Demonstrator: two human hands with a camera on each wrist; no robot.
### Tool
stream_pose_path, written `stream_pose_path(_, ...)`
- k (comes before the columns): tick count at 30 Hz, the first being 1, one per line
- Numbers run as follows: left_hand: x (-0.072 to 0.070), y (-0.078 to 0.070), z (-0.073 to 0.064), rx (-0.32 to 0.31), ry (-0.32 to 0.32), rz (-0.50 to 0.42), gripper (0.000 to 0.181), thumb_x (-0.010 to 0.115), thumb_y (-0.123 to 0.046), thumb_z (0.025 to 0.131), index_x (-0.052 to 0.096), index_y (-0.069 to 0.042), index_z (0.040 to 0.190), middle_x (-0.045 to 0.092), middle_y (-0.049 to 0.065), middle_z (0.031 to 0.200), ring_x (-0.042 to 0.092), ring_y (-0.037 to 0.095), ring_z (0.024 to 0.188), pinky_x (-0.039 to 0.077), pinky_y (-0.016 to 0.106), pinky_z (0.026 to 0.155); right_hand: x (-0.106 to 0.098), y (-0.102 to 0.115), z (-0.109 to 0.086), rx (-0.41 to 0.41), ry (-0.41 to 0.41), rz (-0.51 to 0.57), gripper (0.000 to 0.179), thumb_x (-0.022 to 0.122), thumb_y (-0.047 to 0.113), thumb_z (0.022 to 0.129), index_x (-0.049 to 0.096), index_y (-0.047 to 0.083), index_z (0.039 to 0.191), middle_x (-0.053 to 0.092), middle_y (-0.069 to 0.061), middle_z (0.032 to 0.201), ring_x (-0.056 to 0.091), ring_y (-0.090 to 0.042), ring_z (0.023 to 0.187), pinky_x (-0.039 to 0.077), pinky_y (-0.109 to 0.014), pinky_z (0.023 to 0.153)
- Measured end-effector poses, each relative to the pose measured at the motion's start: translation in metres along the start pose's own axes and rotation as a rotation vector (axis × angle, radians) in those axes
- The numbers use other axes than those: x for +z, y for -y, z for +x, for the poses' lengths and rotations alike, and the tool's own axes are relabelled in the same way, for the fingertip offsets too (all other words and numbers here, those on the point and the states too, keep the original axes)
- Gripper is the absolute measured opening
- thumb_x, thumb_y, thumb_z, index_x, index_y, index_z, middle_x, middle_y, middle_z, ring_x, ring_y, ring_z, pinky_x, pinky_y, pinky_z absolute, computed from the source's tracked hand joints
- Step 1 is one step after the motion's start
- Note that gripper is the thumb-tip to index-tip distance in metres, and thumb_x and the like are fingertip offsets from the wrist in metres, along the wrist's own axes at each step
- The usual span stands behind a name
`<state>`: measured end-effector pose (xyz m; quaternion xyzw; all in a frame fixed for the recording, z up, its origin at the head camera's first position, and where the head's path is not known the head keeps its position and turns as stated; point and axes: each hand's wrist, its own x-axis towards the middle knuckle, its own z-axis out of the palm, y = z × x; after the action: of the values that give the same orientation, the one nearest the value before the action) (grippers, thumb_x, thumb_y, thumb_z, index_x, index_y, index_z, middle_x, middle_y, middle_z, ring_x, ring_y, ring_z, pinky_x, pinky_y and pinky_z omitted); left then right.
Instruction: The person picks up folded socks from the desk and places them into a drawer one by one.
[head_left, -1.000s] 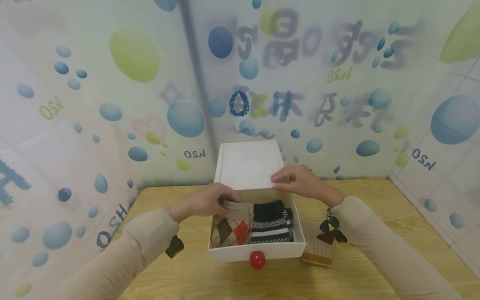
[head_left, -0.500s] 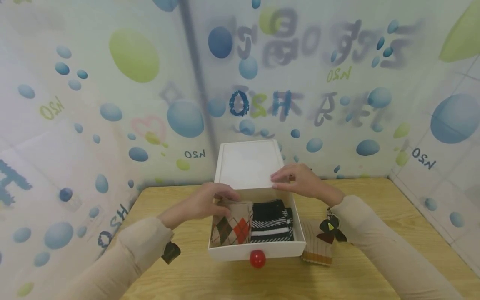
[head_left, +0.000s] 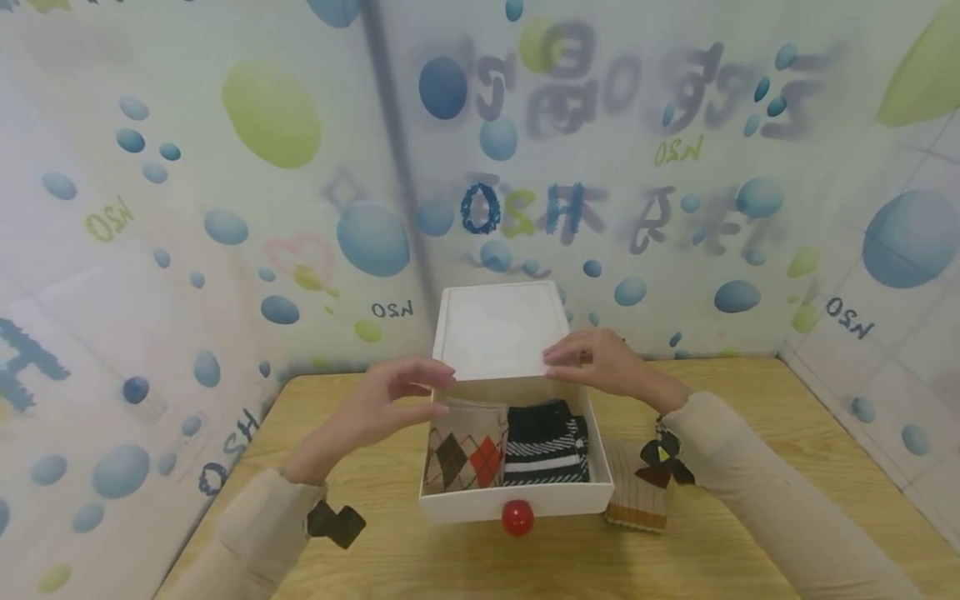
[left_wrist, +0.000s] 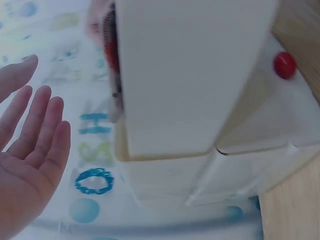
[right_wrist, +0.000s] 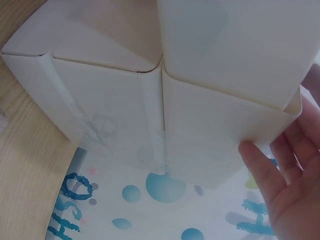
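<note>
My left hand hovers at the left side of a small white drawer unit, fingers loosely extended and holding nothing. In the left wrist view its palm and fingers stand apart from the unit. My right hand rests on the unit's top right edge; in the right wrist view its thumb presses the side panel and the fingers reach over the top. The drawer is pulled out. Folded inside lie a beige argyle sock and a black-and-white patterned sock.
A red ball knob shows at the drawer's front. On the wooden table, right of the unit, lies a beige ribbed sock with an orange-brown band. Bubble-printed sheets enclose the table at the back and sides.
My left hand has let go of the argyle sock's upper edge and moved left, its fingers straightening. The sock lies flat in the drawer. My right hand stays where it was.
</note>
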<state>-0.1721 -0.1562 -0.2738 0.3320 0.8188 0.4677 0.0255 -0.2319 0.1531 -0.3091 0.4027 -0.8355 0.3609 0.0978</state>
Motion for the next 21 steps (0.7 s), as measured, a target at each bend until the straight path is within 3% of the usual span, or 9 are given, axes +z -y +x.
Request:
stream_pose_path(6, 0.001, -0.009, -0.019, 0.070, -0.143, -0.052, 0.030, 0.066, -0.001, 0.079, 0.057, 0.004, 0.106, 0.061, 0.013, 0.104, 0.058, 0.023, 0.096, 0.050, 0.032, 0.083, -0.001, 0.002, 0.000, 0.037, 0.019, 0.007, 0.020, 0.067, 0.012, 0.080, 0.068, 0.003, 0.098, 0.065, -0.009, 0.100, 0.060, -0.020, 0.091, 0.053, -0.033, 0.075)
stream_pose_path(10, 0.011, -0.019, -0.039, 0.072, -0.303, 0.036, 0.022, 0.066, 0.001, 0.078, 0.061, 0.001, 0.100, 0.063, 0.009, 0.097, 0.059, 0.010, 0.086, 0.054, 0.028, 0.072, 0.000, 0.003, 0.000, 0.044, 0.027, 0.007, 0.020, 0.067, 0.012, 0.080, 0.068, 0.003, 0.098, 0.065, -0.008, 0.101, 0.060, -0.020, 0.092, 0.052, -0.032, 0.076)
stream_pose_path(15, 0.031, -0.025, -0.067, -0.022, -0.447, 0.121, 0.016, 0.069, -0.003, 0.077, 0.065, -0.007, 0.092, 0.065, 0.003, 0.093, 0.060, 0.008, 0.079, 0.054, 0.026, 0.062, 0.000, 0.003, 0.000, 0.037, 0.018, 0.005, 0.019, 0.067, 0.012, 0.080, 0.069, 0.003, 0.097, 0.065, -0.009, 0.101, 0.060, -0.021, 0.092, 0.052, -0.033, 0.077)
stream_pose_path(21, 0.056, -0.028, -0.089, -0.243, -0.517, 0.053, 0.019, 0.072, -0.006, 0.074, 0.065, -0.015, 0.090, 0.064, -0.005, 0.086, 0.058, 0.009, 0.076, 0.054, 0.024, 0.059, -0.001, 0.003, 0.000, 0.035, 0.005, 0.011, 0.019, 0.067, 0.011, 0.080, 0.069, 0.003, 0.096, 0.065, -0.009, 0.100, 0.060, -0.021, 0.090, 0.053, -0.033, 0.074)
